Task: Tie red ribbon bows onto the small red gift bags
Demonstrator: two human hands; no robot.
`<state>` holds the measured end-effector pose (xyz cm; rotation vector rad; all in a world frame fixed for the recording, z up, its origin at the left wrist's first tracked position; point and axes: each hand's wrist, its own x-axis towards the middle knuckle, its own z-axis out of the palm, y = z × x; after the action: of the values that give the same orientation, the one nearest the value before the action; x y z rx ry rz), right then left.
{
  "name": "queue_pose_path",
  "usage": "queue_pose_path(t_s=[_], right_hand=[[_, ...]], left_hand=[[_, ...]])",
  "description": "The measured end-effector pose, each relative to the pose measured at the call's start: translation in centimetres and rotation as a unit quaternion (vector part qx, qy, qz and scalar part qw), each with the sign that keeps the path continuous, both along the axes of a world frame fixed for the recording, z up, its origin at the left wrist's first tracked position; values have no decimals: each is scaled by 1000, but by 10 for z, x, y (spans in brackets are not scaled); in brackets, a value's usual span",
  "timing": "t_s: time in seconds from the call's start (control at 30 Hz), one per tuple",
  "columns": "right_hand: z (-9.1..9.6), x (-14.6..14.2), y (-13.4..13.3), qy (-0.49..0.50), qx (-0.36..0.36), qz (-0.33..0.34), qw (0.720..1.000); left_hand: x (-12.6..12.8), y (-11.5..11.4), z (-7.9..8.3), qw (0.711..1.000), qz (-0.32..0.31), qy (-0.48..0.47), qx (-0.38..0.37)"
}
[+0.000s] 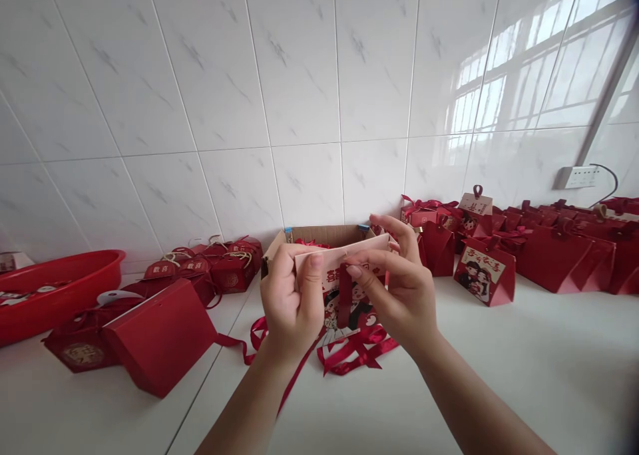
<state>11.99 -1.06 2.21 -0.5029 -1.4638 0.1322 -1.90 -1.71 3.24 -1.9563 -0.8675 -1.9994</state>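
Observation:
Both of my hands hold a small red and pink gift box [349, 289] with a cartoon couple printed on it, raised above the white counter. My left hand [292, 302] grips its left side, thumb pressed on the pale top flap. My right hand [399, 289] grips the right side, its thumb and fingers pinching the dark red tab at the top middle. Loose red ribbons [357, 352] lie on the counter just below the box. An open cardboard carton [324, 235] stands right behind my hands.
A larger red box [160, 335] lies at the left, with small red boxes [219, 265] behind it and a red plastic basin [54, 289] at the far left. Several finished red gift boxes [524, 252] line the right along the tiled wall. A wall socket [576, 177] sits at the right.

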Motion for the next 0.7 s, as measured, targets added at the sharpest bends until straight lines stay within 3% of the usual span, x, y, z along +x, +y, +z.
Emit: queue_pose_path(t_s=[0.27,0.37,0.5,0.6,0.7], right_hand=[[1,2,3,20,13,8,1000],[1,3,7,72,13,52,996],[2,7,7,53,-104,156,981],[2,11,8,65,-169,148,972],[2,13,10,85,-168,89,978]], left_hand=[[1,-2,-4,1000,-14,24,7],[3,-2,-5,999,-44,12,-3],[5,-2,-5,996,-90,1,-17],[4,-2,-2,987,-128,23,-93],[2,-2,0,969,-126,79,-199]])
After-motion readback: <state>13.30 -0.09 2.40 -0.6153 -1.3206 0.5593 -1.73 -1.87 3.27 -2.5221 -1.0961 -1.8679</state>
